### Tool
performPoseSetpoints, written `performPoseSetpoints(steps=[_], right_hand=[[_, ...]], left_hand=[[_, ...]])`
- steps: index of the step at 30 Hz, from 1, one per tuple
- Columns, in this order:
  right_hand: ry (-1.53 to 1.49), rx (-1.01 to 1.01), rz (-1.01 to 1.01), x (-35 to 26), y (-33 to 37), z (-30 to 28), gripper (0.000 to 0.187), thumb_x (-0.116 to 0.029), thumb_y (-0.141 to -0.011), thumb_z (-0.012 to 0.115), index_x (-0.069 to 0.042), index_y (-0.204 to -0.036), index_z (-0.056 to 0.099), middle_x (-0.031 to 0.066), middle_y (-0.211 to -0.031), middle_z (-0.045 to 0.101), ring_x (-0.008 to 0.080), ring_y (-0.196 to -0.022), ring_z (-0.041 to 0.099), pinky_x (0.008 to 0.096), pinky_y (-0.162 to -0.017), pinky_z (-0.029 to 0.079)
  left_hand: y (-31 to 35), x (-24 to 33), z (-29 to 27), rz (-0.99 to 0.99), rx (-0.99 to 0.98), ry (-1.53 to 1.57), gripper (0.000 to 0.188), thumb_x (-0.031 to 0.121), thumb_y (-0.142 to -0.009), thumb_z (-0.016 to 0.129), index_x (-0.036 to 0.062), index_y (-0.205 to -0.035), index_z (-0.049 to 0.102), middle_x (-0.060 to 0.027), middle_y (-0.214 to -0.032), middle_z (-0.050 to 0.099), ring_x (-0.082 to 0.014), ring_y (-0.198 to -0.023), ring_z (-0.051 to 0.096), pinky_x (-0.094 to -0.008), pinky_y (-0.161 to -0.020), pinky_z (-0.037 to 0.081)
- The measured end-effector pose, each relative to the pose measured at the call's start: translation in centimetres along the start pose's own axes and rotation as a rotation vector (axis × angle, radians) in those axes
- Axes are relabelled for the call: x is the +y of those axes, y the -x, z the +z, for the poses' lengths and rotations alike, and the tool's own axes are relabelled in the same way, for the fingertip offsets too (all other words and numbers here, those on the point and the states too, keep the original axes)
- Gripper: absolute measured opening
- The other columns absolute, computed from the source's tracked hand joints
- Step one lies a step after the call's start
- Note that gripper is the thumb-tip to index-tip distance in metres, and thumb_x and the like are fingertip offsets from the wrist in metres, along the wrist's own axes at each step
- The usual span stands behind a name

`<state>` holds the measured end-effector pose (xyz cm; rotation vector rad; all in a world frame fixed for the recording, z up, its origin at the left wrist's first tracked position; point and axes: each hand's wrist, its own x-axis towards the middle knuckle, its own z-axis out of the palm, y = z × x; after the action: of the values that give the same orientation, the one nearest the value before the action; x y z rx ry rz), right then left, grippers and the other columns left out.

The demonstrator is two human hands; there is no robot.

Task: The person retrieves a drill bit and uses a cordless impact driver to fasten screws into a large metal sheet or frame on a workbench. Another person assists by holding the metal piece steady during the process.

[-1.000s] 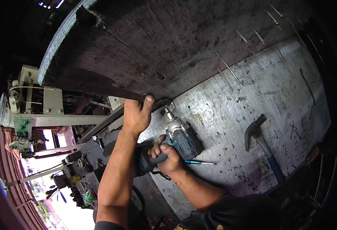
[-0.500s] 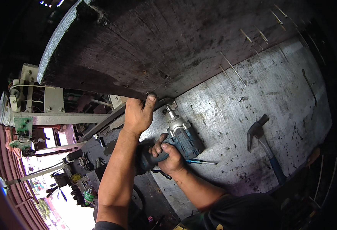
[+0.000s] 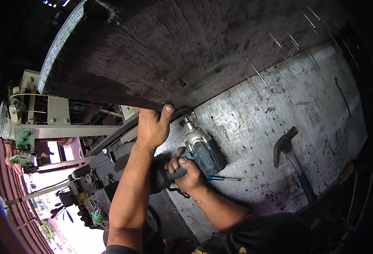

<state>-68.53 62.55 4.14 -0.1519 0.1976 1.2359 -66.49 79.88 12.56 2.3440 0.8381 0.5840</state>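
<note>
A large dark wooden-looking board (image 3: 131,59) stands tilted above the metal worktop, with several thin metal rods sticking out of its right part. My left hand (image 3: 152,129) grips its lower edge; the thumb shows against the near face, while the fingers are hidden behind. In my right hand (image 3: 190,175) is the handle of a cordless impact wrench (image 3: 207,154), teal and grey with a silver nose. Its socket end points up toward the board's lower edge, near a small metal bracket. A blue-handled screwdriver (image 3: 224,178) lies just right of the wrench.
A claw hammer (image 3: 292,158) with a blue grip lies on the scratched metal worktop (image 3: 250,135). A thin bent rod (image 3: 342,97) is at its far right. On the left stand a pale metal frame (image 3: 76,132) and a cluttered lower surface with a green bottle (image 3: 97,216).
The board's left end has shifted very slightly to the left in the picture. Both hands and the impact wrench keep nearly the same place.
</note>
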Motion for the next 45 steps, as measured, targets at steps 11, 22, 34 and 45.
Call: performPoseSetpoints(steps=[11,22,34,45], right_hand=[[-0.031,-0.013,0.007,-0.3,-0.5,0.1,0.026,-0.019,-0.093,0.062,-0.01,-0.115,0.052,0.0034,-0.083,0.055,0.0182,-0.08,0.054,0.041,-0.092,0.046],[-0.006,0.003,0.032,-0.6,-1.6,0.3,0.031,-0.023,-0.09,0.065,-0.012,-0.117,0.054,0.0037,-0.084,0.055,0.0195,-0.081,0.055,0.0425,-0.093,0.045],[0.148,0.061,-0.013,0.1,-2.2,-0.2,0.023,-0.026,-0.089,0.063,-0.006,-0.1,0.06,0.0041,-0.084,0.054,0.0218,-0.082,0.056,0.0421,-0.095,0.045],[0.125,0.067,-0.027,0.9,-2.5,-0.1,0.042,-0.022,-0.09,0.063,-0.008,-0.128,0.051,0.0042,-0.085,0.055,0.0203,-0.082,0.055,0.0433,-0.096,0.046]], left_hand=[[-0.1,0.0,0.0,-0.005,0.018,-0.005,0.064,0.056,-0.104,0.059,-0.0036,-0.127,0.067,-0.0267,-0.122,0.07,-0.0443,-0.118,0.064,-0.0476,-0.103,0.048],[-0.2,-0.4,-0.2,0.023,-0.012,-0.009,0.064,0.057,-0.103,0.06,-0.0017,-0.126,0.068,-0.0267,-0.123,0.069,-0.0463,-0.118,0.062,-0.0499,-0.104,0.047],[-0.4,0.7,-1.5,0.094,-0.037,-0.047,0.057,0.049,-0.104,0.063,-0.0021,-0.128,0.067,-0.0289,-0.126,0.068,-0.0505,-0.119,0.061,-0.0511,-0.104,0.047],[-0.2,-0.1,-1.1,0.007,-0.108,-0.009,0.055,0.044,-0.102,0.068,-0.0028,-0.13,0.064,-0.0298,-0.128,0.066,-0.049,-0.121,0.061,-0.0488,-0.104,0.049]])
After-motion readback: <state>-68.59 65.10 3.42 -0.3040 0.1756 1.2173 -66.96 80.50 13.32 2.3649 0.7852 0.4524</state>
